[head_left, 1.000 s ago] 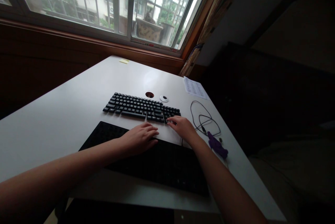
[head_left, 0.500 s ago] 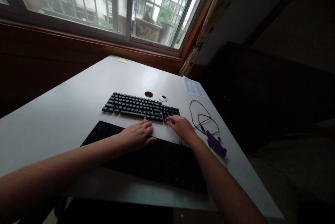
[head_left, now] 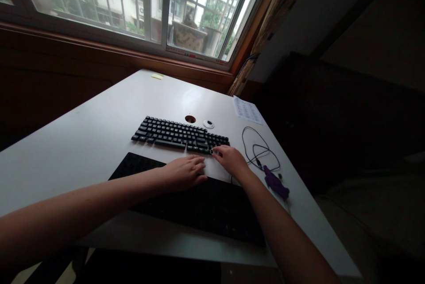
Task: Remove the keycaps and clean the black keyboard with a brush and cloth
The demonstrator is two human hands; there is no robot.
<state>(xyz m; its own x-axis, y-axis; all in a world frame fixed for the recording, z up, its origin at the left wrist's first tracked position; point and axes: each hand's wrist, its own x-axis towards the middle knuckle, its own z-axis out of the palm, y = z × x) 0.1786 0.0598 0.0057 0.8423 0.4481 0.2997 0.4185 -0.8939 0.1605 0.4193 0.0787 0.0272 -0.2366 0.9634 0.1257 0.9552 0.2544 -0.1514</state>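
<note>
Dark loose keycaps (head_left: 174,133) stand in rows on the white table, laid out like a keyboard. My right hand (head_left: 231,160) is at the near right end of these rows, thumb and fingertips pinched on a small keycap (head_left: 211,151). Closer to me lies a long black keyboard (head_left: 206,208), its top too dark to make out fully. Across its far edge rests my left hand (head_left: 186,172), palm down, fingers stretched out and holding nothing. The left fingertips are on the white strip between keyboard and keycaps. My left forearm covers part of the keyboard.
A black cable (head_left: 262,151) loops on the table's right side, beside a purple item (head_left: 275,183). Behind the keycaps are a round cable hole (head_left: 190,119) and a white ring-shaped cover (head_left: 208,124). A printed sheet (head_left: 247,110) and yellow sticky notes (head_left: 157,76) lie farther back.
My left hand has slid to the right along the keyboard's far edge, toward my right hand. The right hand stays at the same keycap. The view has shifted slightly.
</note>
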